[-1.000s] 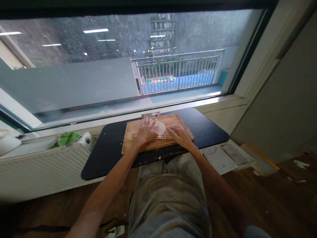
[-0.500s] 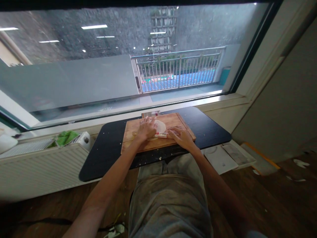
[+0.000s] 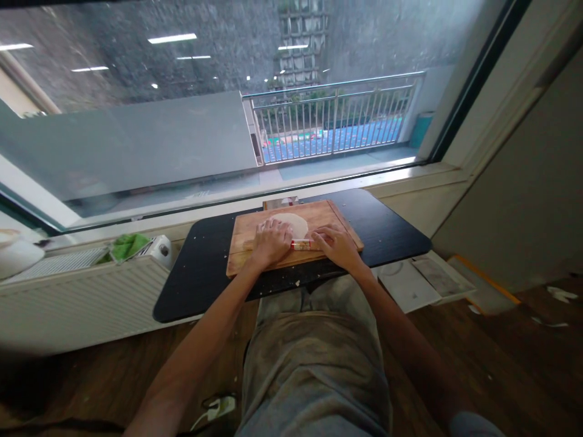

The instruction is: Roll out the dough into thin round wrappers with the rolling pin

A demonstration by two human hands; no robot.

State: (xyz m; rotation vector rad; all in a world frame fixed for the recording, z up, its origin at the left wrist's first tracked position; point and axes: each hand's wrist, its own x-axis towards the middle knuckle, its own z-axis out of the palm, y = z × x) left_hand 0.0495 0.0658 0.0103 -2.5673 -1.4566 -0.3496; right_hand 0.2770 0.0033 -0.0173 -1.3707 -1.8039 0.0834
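A pale, flat round of what looks like dough (image 3: 297, 224) lies on the wooden board (image 3: 248, 227). Just in front of it is a small roller with a red and white printed wrap (image 3: 302, 245). My left hand (image 3: 272, 240) rests over the roller's left end, fingers pointing away and covering part of the dough's left side. At the roller's right end, my right hand (image 3: 334, 244) has its fingers bent and pressed close on it. The palms hide both ends of the roller.
The board sits on a black table (image 3: 200, 261) dotted with white crumbs. A flat box (image 3: 280, 203) is behind the board by the window. To the left stands a radiator (image 3: 86, 303) with a green cloth (image 3: 129, 246); at lower right is a white drawer-like tray (image 3: 407, 285).
The roller and both hands have come nearer to me over the board, and more of the dough shows behind them. The whole view has shifted slightly.
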